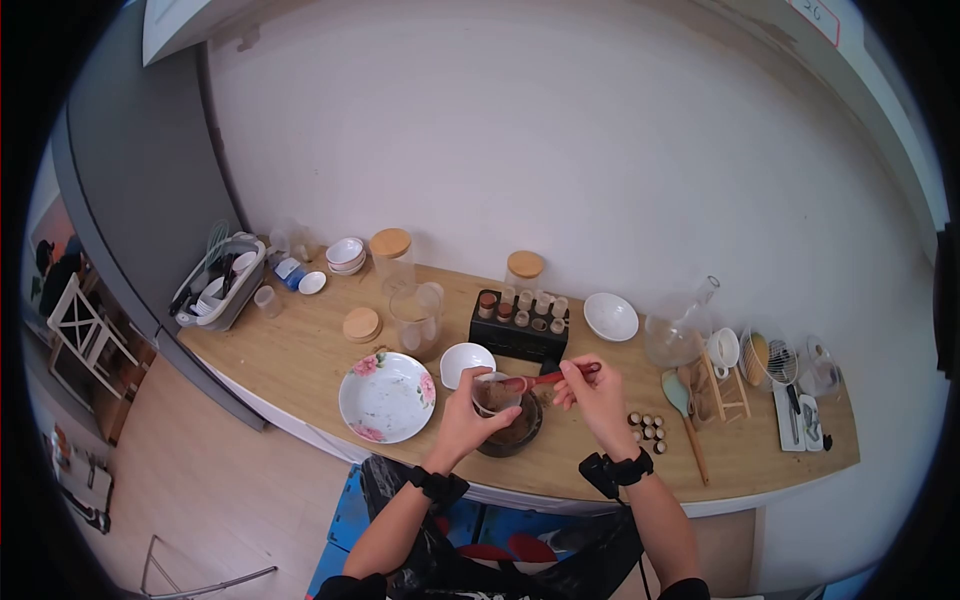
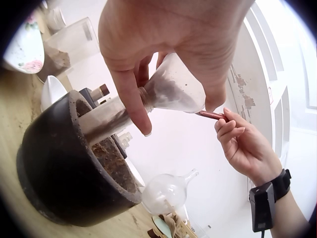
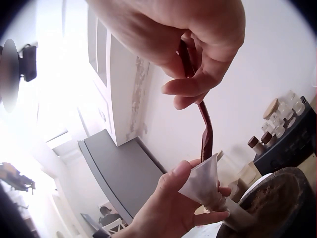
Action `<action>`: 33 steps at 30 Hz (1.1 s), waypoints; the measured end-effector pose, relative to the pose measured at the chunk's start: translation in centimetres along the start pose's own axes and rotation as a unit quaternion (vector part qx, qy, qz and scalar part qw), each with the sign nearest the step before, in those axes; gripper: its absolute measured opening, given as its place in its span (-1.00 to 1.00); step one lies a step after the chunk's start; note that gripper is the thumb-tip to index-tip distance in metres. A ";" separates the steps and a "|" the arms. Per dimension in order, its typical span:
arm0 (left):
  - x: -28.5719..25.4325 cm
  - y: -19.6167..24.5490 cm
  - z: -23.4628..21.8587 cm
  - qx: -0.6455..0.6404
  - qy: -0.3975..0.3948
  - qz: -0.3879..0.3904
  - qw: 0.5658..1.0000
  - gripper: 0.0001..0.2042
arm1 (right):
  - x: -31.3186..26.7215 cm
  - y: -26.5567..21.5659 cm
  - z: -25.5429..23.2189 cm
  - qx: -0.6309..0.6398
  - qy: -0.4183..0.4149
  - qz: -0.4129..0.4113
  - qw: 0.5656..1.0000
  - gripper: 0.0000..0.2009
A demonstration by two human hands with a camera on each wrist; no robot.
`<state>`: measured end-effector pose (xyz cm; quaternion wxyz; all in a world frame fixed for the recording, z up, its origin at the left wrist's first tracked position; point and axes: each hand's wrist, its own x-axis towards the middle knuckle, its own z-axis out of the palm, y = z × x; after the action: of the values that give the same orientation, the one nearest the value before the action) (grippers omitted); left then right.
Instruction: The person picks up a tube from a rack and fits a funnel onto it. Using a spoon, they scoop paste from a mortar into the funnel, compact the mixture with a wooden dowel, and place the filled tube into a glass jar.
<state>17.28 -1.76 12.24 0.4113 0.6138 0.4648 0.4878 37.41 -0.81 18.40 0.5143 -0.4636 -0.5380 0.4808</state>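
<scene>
My left hand (image 1: 465, 422) grips a translucent funnel (image 2: 173, 91) with brown powder inside, its neck set in a clear tube (image 2: 105, 120). Thumb and fingers wrap the funnel, and the tube slants down into a dark stone mortar (image 2: 62, 161). Brown powder (image 3: 267, 201) coats the mortar's inside. Between the fingers of my right hand (image 1: 597, 405) is the handle of a dark red spoon (image 3: 207, 131). Its far end reaches the funnel's wide mouth, where the funnel wall partly hides it.
Behind the mortar stand a white bowl (image 1: 467, 358) and a black rack (image 1: 490, 334) of small tubes. A floral plate (image 1: 388, 398) lies to the left. On the right are several small caps (image 1: 648, 432), a green spatula (image 1: 676, 393) and a round glass flask (image 1: 675, 343).
</scene>
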 end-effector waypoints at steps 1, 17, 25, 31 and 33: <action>0.0 -0.1 0.0 0.004 0.002 0.001 1.000 -0.29 | 0.0 0.0 0.0 0.004 -0.003 -0.004 1.000 -0.83; -0.1 -0.1 0.0 -0.003 -0.006 -0.007 1.000 -0.29 | -0.8 -0.2 0.4 -0.053 -0.111 -0.056 0.991 -0.85; -0.1 -0.2 0.1 0.005 -0.006 0.001 1.000 -0.30 | -1.1 -0.5 0.6 -0.020 -0.078 -0.082 0.993 -0.91; -0.2 -0.2 0.1 -0.009 -0.009 -0.006 1.000 -0.30 | -1.5 -0.9 0.8 -0.032 -0.065 -0.054 0.996 -0.90; -0.3 -0.3 0.1 -0.014 -0.006 0.004 1.000 -0.30 | -1.7 -0.8 1.2 -0.062 -0.079 -0.063 0.993 -0.90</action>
<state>17.34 -1.94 11.87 0.4209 0.6128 0.4529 0.4922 36.32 -2.64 19.03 0.4699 -0.4201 -0.6341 0.4480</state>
